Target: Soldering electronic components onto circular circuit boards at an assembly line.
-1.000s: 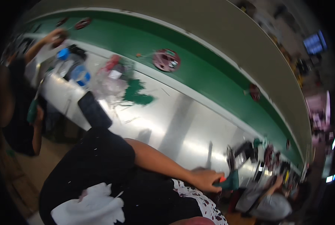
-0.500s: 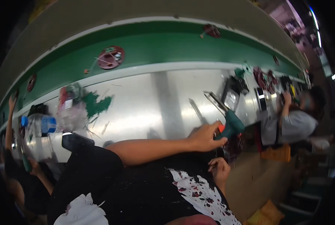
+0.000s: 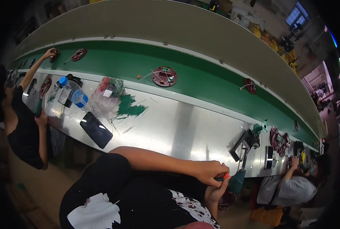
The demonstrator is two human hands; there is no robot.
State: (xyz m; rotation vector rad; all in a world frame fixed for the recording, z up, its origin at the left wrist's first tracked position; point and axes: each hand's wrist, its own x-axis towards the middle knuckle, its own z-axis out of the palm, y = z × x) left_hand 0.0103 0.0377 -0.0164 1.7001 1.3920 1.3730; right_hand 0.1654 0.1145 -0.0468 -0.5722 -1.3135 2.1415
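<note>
My left hand (image 3: 210, 172) reaches across my body from the left and closes round the handle of a dark green soldering gun (image 3: 236, 181) with an orange trigger. Just below it, my right hand (image 3: 215, 192) has its fingers closed on the same handle, against the left one. The gun's metal tip points away, over the bench's front edge, towards a black stand (image 3: 240, 145). Part of the handle is hidden by my fingers.
A metal bench (image 3: 166, 126) holds a black phone (image 3: 96, 129), a water bottle (image 3: 75, 94), plastic bags (image 3: 105, 100) and green wires (image 3: 131, 107). Round dark red boards (image 3: 164, 76) lie on a green belt (image 3: 200, 74). Co-workers sit left (image 3: 29, 122) and right (image 3: 286, 191).
My right hand, loosely curled apart from the tool before, has come up to the handle beside my left hand. The gun sits lower in view, and the view has turned.
</note>
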